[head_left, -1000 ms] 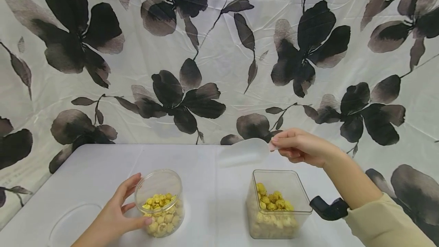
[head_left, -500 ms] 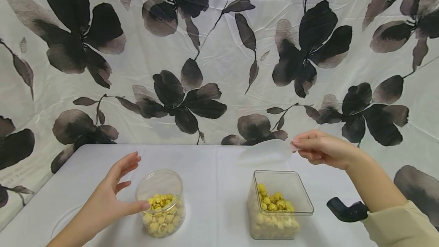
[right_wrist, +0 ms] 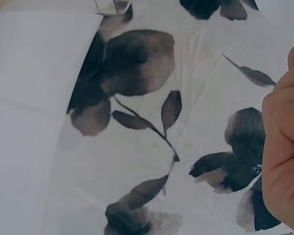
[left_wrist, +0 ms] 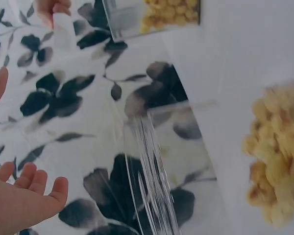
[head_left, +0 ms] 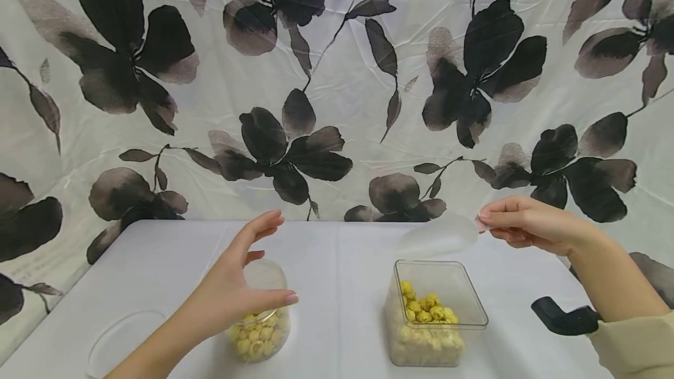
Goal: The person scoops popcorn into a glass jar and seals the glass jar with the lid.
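My left hand (head_left: 237,291), thumb and fingers spread apart, hovers over the clear round jar (head_left: 279,344) and covers part of it in the head view. The jar is open at the top and holds yellow popcorn (left_wrist: 279,152). My right hand (head_left: 532,224) is raised behind and to the right of a clear square container (head_left: 450,326), partly filled with popcorn (head_left: 423,312). Between its thumb and fingers it pinches one end of a thin, translucent white scoop-shaped piece (head_left: 437,235), whose broad end points left. In the right wrist view only the curled side of that hand shows.
A clear round lid (head_left: 93,350) lies on the white table (head_left: 337,309) at the left, partly behind my left forearm. A floral cloth (head_left: 316,75) hangs along the table's far edge. A black wrist strap part (head_left: 566,316) sits below my right forearm.
My left hand has let go of the round jar, risen and moved right across it. My right hand has moved right, carrying the scoop-shaped piece. Both containers stay put.
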`<state>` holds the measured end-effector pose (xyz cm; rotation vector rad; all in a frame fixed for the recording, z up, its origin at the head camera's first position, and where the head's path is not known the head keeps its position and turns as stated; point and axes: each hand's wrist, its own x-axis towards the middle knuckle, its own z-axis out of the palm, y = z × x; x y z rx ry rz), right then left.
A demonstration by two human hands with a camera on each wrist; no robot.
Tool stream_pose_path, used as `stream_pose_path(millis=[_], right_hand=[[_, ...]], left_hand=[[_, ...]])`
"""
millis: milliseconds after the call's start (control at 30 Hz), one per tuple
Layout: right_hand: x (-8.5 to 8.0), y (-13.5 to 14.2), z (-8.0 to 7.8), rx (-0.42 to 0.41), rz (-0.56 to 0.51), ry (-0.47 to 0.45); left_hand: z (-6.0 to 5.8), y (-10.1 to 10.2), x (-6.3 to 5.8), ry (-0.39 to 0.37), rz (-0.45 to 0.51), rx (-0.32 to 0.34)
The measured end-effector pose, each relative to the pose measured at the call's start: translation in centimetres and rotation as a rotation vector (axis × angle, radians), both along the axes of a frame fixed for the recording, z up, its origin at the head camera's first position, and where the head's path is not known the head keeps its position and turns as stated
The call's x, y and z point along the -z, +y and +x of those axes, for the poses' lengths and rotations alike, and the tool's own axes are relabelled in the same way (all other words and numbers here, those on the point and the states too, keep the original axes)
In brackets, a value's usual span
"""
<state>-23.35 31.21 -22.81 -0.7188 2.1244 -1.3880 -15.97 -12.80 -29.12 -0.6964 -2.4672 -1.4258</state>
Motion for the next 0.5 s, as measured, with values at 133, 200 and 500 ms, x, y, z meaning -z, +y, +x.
stream_pose_path(millis=[133,200,500], right_hand=[[0.1,0.5,-0.1,0.008,0.034,0.005],[0.2,0.7,-0.1,0.018,0.049,0.001],[0.1,1.2,0.2,0.065,0.141,0.026]], left_hand=[[-0.3,2.0,0.0,-0.008,0.03,0.079],[-0.4,2.9,0.0,-0.023,0.044,0.114],[-0.5,6.1,1.9,-0.17,0.079,0.236]])
